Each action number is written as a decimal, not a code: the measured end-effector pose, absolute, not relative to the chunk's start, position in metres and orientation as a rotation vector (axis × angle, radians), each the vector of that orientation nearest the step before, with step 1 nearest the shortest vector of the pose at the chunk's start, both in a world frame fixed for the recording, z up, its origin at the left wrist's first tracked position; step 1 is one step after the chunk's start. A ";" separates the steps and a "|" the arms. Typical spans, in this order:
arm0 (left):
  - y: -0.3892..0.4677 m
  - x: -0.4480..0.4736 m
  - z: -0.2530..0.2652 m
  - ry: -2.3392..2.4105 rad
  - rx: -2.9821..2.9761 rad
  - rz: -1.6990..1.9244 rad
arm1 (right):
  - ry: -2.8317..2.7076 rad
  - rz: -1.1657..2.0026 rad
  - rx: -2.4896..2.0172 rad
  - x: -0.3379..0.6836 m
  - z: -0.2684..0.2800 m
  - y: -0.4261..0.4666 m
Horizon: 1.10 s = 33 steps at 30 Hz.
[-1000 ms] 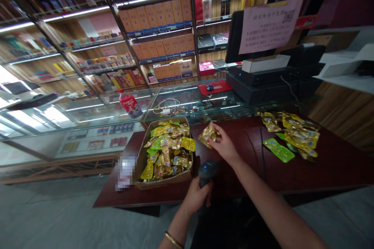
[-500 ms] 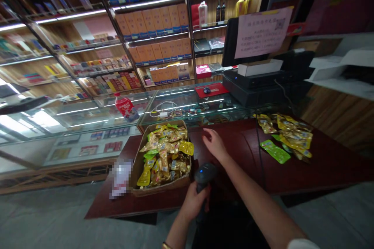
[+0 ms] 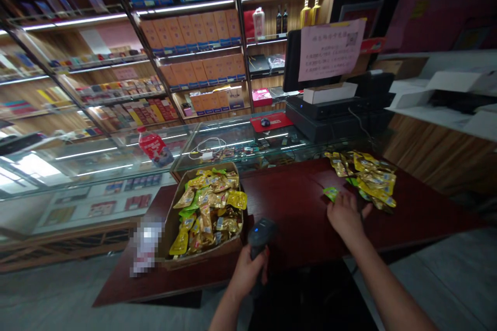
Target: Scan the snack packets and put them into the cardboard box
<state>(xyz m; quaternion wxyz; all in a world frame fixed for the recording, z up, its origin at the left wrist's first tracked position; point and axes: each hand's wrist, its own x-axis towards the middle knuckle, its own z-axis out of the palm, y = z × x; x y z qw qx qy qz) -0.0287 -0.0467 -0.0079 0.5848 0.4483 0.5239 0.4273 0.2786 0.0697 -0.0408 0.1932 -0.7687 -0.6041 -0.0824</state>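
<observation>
My left hand (image 3: 248, 266) is wrapped round the handle of a dark barcode scanner (image 3: 262, 232), which has a small blue light on its head. Farther right, my right hand (image 3: 347, 219) is closed over a green snack packet (image 3: 331, 194) on the dark red table. One end of that packet shows past my fingers; the hand hides the rest. Just behind it lies a loose pile of gold and green snack packets (image 3: 375, 181). To the left of the scanner, a cardboard box (image 3: 167, 235) is filled with gold, yellow and green packets (image 3: 209, 196).
The dark red table (image 3: 287, 191) meets a glass display counter (image 3: 240, 132) at the back. A monitor (image 3: 293, 62) with a pink notice stands there, near a mouse (image 3: 265, 122) and a white cable (image 3: 207, 150). A red bottle (image 3: 153, 146) sits on the left counter.
My right hand has moved right from beside the box to the green packet and closed over it. My left hand still holds the scanner. The view has shifted slightly to the right.
</observation>
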 end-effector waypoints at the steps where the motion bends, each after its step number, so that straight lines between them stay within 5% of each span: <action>1: -0.047 -0.029 -0.007 1.225 1.042 0.995 | -1.740 -0.226 -2.127 0.263 -0.040 0.066; 24: -0.050 -0.040 -0.016 1.054 1.015 1.048 | -1.607 0.674 -1.157 0.190 -0.050 0.044; 33: -0.051 -0.041 -0.015 1.053 0.997 1.052 | -1.587 0.726 -1.130 0.187 -0.054 0.044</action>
